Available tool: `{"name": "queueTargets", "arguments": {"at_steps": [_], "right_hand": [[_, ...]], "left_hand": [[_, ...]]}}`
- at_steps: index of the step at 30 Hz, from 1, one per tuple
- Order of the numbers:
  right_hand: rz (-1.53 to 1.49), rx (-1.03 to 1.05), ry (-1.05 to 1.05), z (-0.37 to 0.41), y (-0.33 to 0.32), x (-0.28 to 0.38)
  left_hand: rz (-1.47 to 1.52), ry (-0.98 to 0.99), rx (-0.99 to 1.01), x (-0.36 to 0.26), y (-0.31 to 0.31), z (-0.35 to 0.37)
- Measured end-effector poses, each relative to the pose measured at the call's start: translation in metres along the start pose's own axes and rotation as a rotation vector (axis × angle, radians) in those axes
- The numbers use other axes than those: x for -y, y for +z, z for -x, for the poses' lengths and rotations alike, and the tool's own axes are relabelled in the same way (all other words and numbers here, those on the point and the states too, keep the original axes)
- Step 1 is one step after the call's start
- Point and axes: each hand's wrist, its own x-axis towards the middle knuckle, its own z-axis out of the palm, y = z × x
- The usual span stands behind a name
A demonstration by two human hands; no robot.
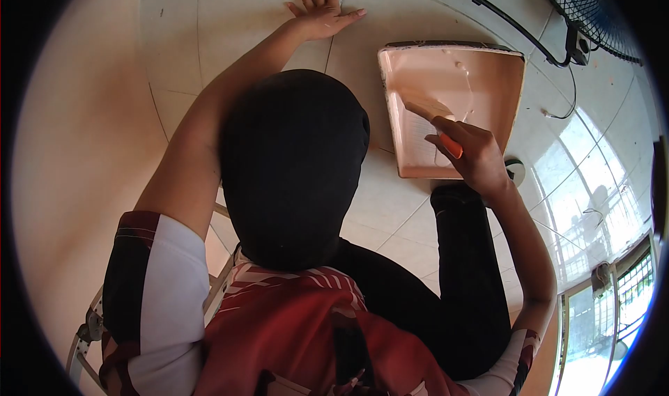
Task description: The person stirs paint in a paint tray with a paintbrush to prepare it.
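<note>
My right hand (pixel 477 152) is closed round the orange handle of a paintbrush (pixel 431 110). The brush head is coated in peach paint and is over the ribbed part of the paint tray (pixel 392 117). Peach paint covers the inside of this tray, wet and shiny along the middle, and its rim is smeared. Out to the upper left, my left hand (pixel 322 18) has its fingers spread against the pale tiled surface, with nothing in it. My bent black-clad knee (pixel 296 166) fills the centre, between the left arm and the tray.
A black fan (pixel 592 13) with a curved tube and a cable stands at the upper right. Part of a metal ladder (pixel 87 333) shows at the lower left. Beside it rises a peach wall (pixel 77 152). Light from a barred window (pixel 599 319) reflects off the tiled floor (pixel 390 218).
</note>
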Motion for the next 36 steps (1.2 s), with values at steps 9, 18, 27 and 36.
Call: {"name": "queueTargets", "arguments": {"at_steps": [9, 18, 27, 36], "right_hand": [[-0.205, -0.102, 0.243, 0.035, -0.036, 0.000], [-0.140, -0.057, 0.218, 0.094, -0.054, -0.011], [-0.148, 0.059, 0.369, 0.137, -0.039, -0.020], [-0.073, 0.077, 0.223, 0.106, -0.026, -0.022]], "left_hand": [[-0.023, 0.016, 0.011, 0.000, -0.002, -0.006], [-0.061, 0.085, 0.010, -0.001, -0.003, -0.007], [-0.070, 0.047, 0.013, -0.005, -0.004, -0.003], [-0.050, 0.046, -0.012, -0.003, 0.000, -0.008]]}}
